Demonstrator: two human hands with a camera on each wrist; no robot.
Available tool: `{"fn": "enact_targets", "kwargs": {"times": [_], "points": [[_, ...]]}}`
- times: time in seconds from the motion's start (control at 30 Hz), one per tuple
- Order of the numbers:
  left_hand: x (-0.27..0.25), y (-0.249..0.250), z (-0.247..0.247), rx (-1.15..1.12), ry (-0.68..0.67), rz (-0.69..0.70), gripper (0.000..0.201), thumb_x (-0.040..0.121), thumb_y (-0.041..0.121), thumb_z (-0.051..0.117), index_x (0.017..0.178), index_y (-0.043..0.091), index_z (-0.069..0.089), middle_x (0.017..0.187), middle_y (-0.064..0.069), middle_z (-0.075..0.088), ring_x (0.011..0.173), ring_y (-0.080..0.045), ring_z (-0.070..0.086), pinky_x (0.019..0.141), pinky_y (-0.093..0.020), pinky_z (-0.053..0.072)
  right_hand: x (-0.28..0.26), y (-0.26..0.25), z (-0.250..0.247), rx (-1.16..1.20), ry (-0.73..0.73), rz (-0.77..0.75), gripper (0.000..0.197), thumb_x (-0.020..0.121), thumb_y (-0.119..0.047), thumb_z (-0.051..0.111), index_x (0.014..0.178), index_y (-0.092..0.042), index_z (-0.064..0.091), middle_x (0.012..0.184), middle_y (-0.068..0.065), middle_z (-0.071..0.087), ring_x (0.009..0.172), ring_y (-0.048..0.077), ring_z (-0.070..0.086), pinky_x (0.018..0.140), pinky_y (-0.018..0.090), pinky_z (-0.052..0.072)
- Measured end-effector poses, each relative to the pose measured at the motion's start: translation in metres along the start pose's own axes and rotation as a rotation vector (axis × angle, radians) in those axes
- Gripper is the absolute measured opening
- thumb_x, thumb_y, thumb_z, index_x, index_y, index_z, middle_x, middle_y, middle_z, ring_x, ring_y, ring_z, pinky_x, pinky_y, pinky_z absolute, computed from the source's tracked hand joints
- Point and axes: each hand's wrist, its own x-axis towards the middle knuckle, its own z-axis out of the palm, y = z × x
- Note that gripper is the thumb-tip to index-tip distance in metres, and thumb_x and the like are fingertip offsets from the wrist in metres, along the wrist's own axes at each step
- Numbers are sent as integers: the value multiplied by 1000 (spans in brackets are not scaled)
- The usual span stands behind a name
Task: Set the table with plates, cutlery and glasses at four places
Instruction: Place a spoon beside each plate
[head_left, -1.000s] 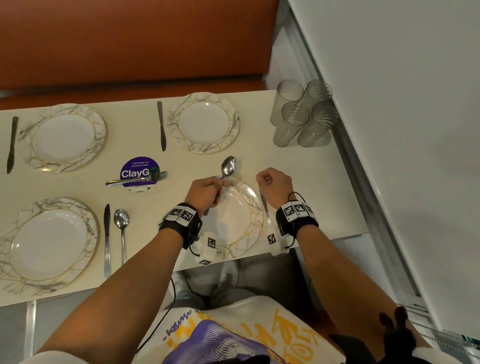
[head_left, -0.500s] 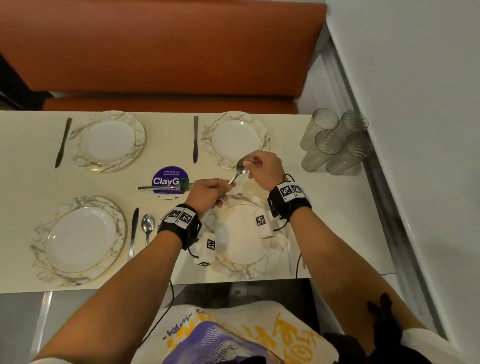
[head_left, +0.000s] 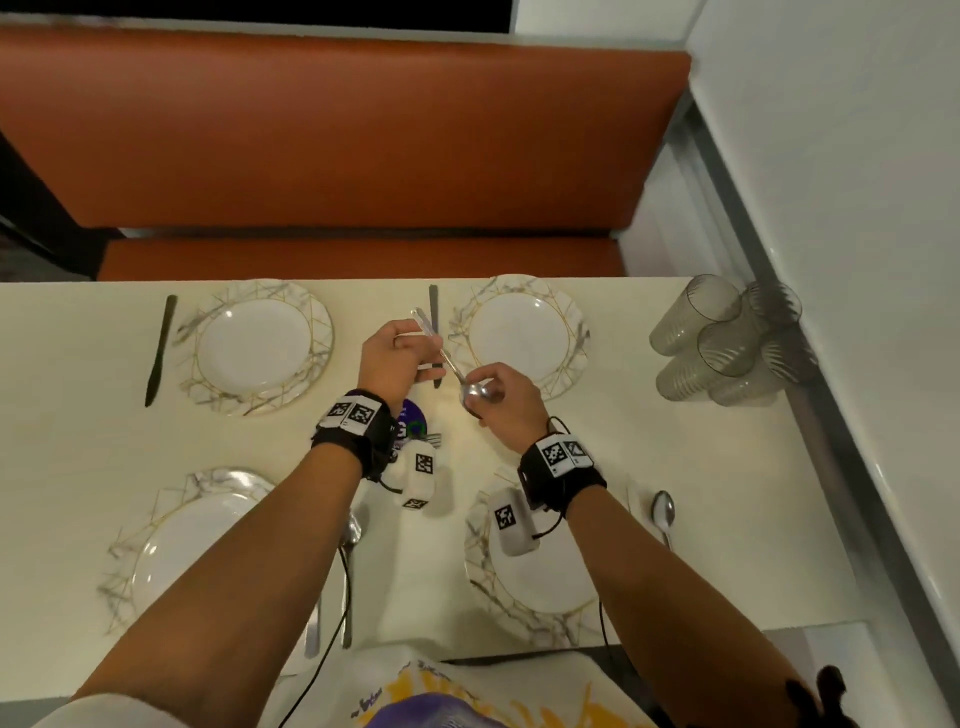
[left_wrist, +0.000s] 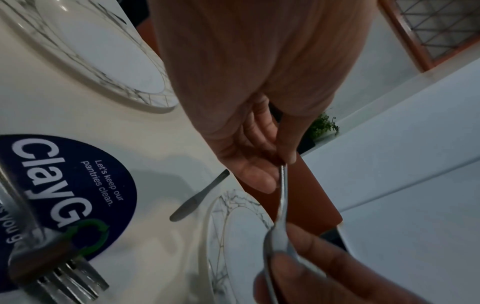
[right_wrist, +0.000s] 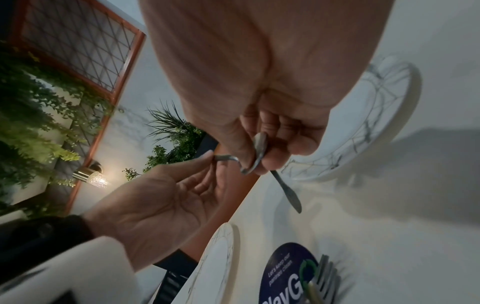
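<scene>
Both hands hold one spoon above the surface, between the far plates: the left hand pinches its handle, the right hand pinches its bowl, beside the far right plate and knife.

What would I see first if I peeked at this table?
You'd first see two hands in the middle sharing one spoon above the table: the left hand pinches its handle and the right hand holds its bowl. Around them sit four marbled plates, like the far right plate. Four glasses huddle by the wall on the right.
</scene>
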Motion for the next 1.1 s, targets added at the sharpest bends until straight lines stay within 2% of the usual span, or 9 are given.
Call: {"fn": "enact_targets", "kwargs": {"times": [0.07, 0.1, 0.23, 0.43, 0.53, 0.67, 0.77, 0.93, 1.1], "points": [[7, -7, 2, 37, -11, 0, 28, 93, 4, 71, 120, 4, 61, 92, -14, 72, 79, -23, 71, 72, -38, 65, 4, -4, 9, 12, 5, 33, 18, 86, -15, 75, 102, -19, 69, 77, -5, 67, 63, 10, 64, 52, 15, 50], [10, -12, 2, 59, -21, -1, 27, 95, 6, 70, 120, 5, 61, 93, -15, 73, 79, -23, 71, 73, -39, 65, 5, -5, 14, 19, 9, 49, 18, 86, -14, 75, 103, -17, 68, 77, -2, 68, 63, 11, 65, 52, 15, 50], [15, -33, 0, 140, -85, -4, 25, 95, 5, 68, 120, 6, 63, 95, -17, 75, 80, -20, 73, 79, -39, 64, 11, -7, 27, 30, 40, 95, 18, 85, -16, 74, 102, -15, 67, 79, 8, 73, 64, 21, 70, 56, 26, 56], [29, -43, -9, 176, -130, -12, 27, 92, 4, 73, 118, 6, 67, 88, -18, 75, 75, -20, 72, 76, -39, 62, 14, -5, 33, -27, 15, 139, 6, 89, -17, 66, 94, -16, 63, 81, 6, 75, 59, 22, 73, 55, 33, 57], [42, -37, -13, 154, -133, -29, 25, 90, 4, 75, 114, 7, 70, 88, -22, 75, 75, -25, 72, 80, -43, 64, 15, -5, 34, 23, 6, 151, 15, 96, -24, 65, 102, -10, 62, 81, 8, 75, 60, 26, 73, 57, 38, 57], [57, -28, -16, 96, -185, -54, 17, 90, 3, 75, 106, 9, 71, 89, -28, 73, 75, -34, 66, 81, -49, 62, 19, -1, 35, 175, 40, 189, 11, 98, -8, 57, 109, -7, 58, 97, 12, 72, 62, 36, 73, 61, 45, 60], [67, -27, -15, 104, -210, -47, 16, 93, 3, 72, 108, 7, 72, 85, -23, 72, 75, -30, 68, 76, -43, 64, 21, -2, 36, 256, 52, 220, 13, 99, -4, 54, 111, -8, 56, 108, 15, 69, 63, 38, 74, 64, 47, 62], [94, -32, -25, 158, -136, -49, 21, 96, 7, 69, 117, 9, 71, 86, -14, 74, 75, -18, 73, 74, -30, 63, 22, 9, 37, 294, 63, 264, 14, 99, -1, 52, 111, -8, 55, 117, 20, 66, 65, 38, 74, 62, 42, 62], [132, -36, -34, 329, 21, -93, 13, 92, 12, 73, 104, 15, 75, 81, -11, 76, 72, -25, 72, 72, -35, 64, 15, 22, 32, 285, 88, 298, 15, 98, -1, 53, 111, -8, 56, 112, 21, 68, 65, 36, 75, 61, 39, 62]]}}
